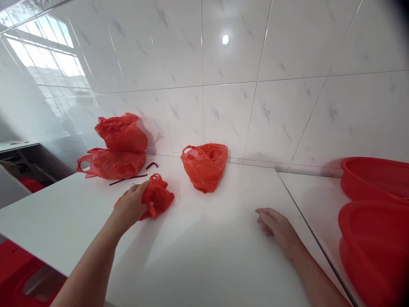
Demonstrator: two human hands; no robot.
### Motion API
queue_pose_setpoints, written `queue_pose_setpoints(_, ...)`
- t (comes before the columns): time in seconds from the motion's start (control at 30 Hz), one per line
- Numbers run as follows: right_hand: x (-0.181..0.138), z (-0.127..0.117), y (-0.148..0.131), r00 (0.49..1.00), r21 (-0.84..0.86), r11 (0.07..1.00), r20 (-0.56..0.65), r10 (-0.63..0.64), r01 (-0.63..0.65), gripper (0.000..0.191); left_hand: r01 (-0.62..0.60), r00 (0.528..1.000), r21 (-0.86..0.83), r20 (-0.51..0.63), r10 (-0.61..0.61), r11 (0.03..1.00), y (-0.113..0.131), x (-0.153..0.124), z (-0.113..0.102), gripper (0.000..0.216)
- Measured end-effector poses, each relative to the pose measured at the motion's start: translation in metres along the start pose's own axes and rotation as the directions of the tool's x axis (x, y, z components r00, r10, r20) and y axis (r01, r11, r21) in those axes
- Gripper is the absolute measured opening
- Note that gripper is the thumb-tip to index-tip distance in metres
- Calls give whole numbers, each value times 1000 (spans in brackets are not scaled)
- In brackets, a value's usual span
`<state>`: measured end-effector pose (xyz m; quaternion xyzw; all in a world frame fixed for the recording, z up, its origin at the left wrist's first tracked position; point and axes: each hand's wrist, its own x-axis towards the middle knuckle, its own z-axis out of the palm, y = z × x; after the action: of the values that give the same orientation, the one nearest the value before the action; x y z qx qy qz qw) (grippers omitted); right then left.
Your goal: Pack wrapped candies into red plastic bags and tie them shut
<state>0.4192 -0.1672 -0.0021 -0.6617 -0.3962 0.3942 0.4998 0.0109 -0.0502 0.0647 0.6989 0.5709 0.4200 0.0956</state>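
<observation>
My left hand (132, 205) is closed on a small crumpled red plastic bag (158, 197) that lies on the white counter (198, 251). My right hand (275, 225) rests on the counter to the right with its fingers loosely curled, holding nothing. Behind, near the tiled wall, stands a red plastic bag (205, 166) with its mouth open. Further left two fuller red bags (118, 149) are piled one on the other.
Dark red ties (128, 178) lie on the counter in front of the piled bags. Two red plastic basins (375, 213) sit at the right edge on an adjoining counter. A window and a lower shelf lie to the left. Red objects show below the counter's front left edge.
</observation>
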Motion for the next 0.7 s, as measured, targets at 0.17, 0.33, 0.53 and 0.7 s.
queue_pose_setpoints(0.17,-3,4,-5,1000,3,1000,-24,15,-15,30,-206,945,129,284,163,970,38,5,-1,72)
queue_pose_setpoints(0.33,-1,0,0,1000,35,999,-15,16,-15,31,-395,902,-47,168,397,918,123,42,24,54)
queue_pose_setpoints(0.53,3,-2,7,1000,85,996,-1,-27,27,29,-473,860,-68,177,478,878,169,123,76,35)
queue_pose_setpoints(0.7,-2,-3,-3,999,109,993,27,-42,39,25,-306,920,16,263,291,952,158,156,119,10)
